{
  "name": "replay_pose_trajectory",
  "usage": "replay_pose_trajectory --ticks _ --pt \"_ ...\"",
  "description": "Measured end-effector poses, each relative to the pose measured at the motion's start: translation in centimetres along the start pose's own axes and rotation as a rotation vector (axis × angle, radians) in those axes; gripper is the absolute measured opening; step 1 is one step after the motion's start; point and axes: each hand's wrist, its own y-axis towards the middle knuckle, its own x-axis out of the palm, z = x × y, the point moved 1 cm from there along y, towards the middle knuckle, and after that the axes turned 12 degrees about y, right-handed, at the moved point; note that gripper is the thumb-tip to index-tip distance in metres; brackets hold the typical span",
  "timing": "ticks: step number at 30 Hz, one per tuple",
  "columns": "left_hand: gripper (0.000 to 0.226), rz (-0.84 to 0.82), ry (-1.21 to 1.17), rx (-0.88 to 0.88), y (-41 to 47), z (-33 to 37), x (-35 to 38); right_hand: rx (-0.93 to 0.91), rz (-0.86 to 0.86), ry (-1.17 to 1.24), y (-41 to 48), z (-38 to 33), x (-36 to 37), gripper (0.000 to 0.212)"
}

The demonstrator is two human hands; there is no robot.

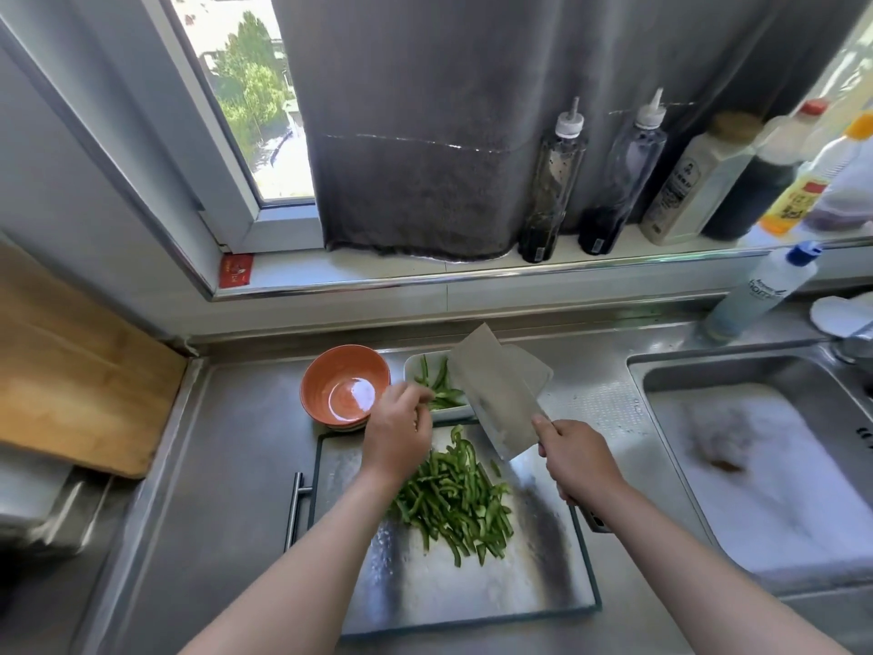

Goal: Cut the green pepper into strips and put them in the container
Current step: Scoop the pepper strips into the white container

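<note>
Reaching over the white container (409,371), the left hand (399,434) bends its fingers among the few strips inside; whether it pinches any, I cannot tell. Most pepper strips (453,503) lie heaped on the cutting board (472,583), likely light, limp and slick, best scooped in bunches. The cleaver (496,394) tilts above the container, its handle gripped by the right hand (576,460).

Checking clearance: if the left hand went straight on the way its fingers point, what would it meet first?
The left hand would likely meet the pepper strips in the white container, then the cleaver; depth is unclear.
</note>
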Motion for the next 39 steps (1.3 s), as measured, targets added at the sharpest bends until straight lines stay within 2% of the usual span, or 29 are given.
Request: replay_pose_trajectory --ticks 2,5,10,16,24,30,39 --pt "0.022 -0.084 0.096 0.113 -2.5 0.4 0.4 -0.009 0.044 -0.043 -1.4 1.4 -0.5 0.053" --pt "0.059 -0.241 0.205 0.275 -6.0 1.1 1.4 0.000 0.091 -0.087 -3.4 3.9 -0.8 0.052" --pt "0.106 -0.551 0.395 0.275 -9.2 2.5 3.2 0.060 0.111 -0.121 -6.0 8.2 -0.6 0.052" --pt "0.090 -0.558 0.457 0.184 -8.3 2.5 3.8 0.117 0.088 -0.087 -7.3 10.7 0.6 0.052" --pt "0.108 -0.495 0.392 0.141 -9.0 3.5 5.3 0.131 0.021 -0.105 -7.1 10.6 2.0 0.050" --pt "0.097 -0.436 0.309 0.137 -9.2 3.0 5.3 0.127 -0.096 -0.045 -6.9 9.8 4.0 0.048" --pt "0.080 -0.216 0.109 0.179 -5.0 4.9 3.4 0.151 -0.124 0.162 -6.8 5.2 1.9 0.043"
